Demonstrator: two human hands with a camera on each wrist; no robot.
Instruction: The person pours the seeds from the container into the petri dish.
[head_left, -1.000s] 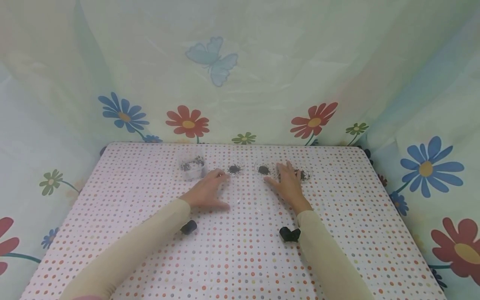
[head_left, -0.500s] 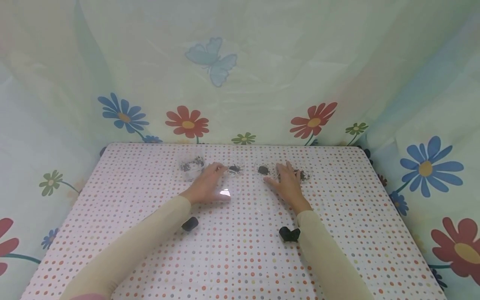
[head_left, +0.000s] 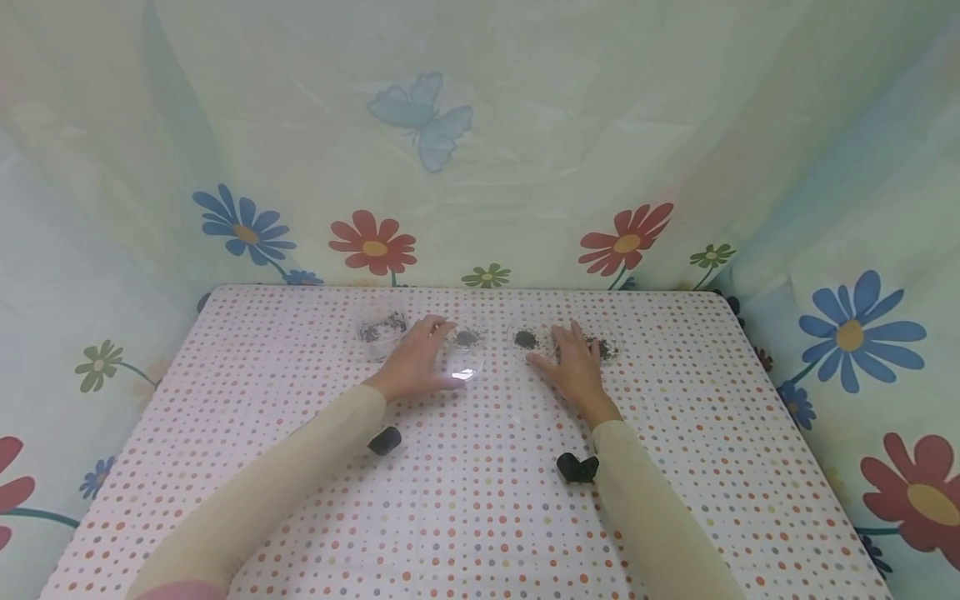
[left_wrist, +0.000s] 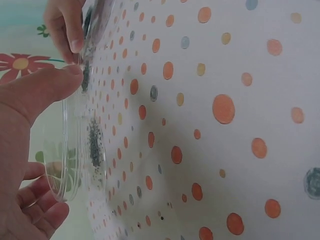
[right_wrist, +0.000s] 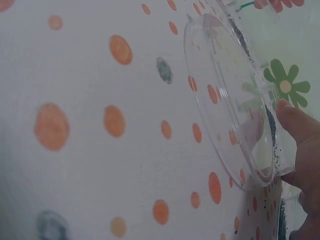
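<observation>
My left hand (head_left: pixel 412 362) holds a clear round petri dish lid (left_wrist: pixel 62 170) between thumb and fingers. The lid overlaps a clear petri dish (head_left: pixel 467 338) with a small heap of dark grains. In the left wrist view it stands close over that dish. My right hand (head_left: pixel 577 375) reaches to a second petri dish (head_left: pixel 527 339), also with dark grains; thumb and forefinger lie at its rim. A third petri dish (head_left: pixel 606 348) with dark grains is partly hidden behind the right fingers. Another clear round lid (right_wrist: pixel 215 100) shows in front of the dishes in the right wrist view.
Left of the dishes stands a clear square container (head_left: pixel 382 333) with dark grains inside. Dark wrist-worn devices (head_left: pixel 577 468) show beside both sleeves. The table (head_left: pixel 450 517) has a dotted cover, and a flowered curtain (head_left: pixel 480 167) rises behind its back edge.
My left hand has lifted the clear lid and brought it back and upward in view, toward the left dish. The right hand stays in place.
</observation>
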